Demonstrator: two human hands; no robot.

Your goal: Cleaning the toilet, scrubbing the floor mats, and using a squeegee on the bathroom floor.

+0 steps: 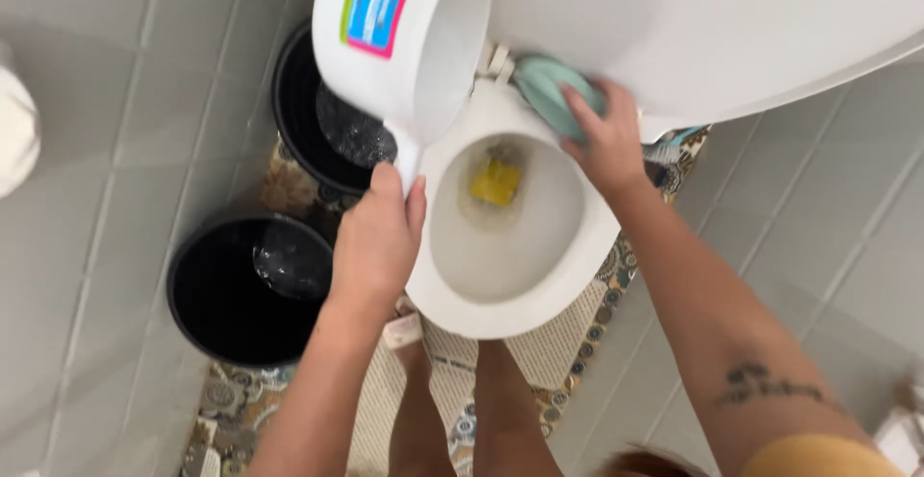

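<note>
My left hand [377, 241] grips the handle of a white plastic dipper [404, 39], raised and tilted over the white toilet bowl [563, 275]. The dipper carries a coloured label on its side. My right hand [608, 145] presses a teal sponge [547, 92] against the back rim of the bowl, just under the raised white lid [693, 25]. A yellow object [496, 180] lies in the water at the bottom of the bowl.
Two black buckets with water stand left of the toilet, one near [207, 313] and one farther back [294, 121]. A patterned mat [568, 352] lies under the toilet on grey floor tiles. My legs and feet stand on the mat.
</note>
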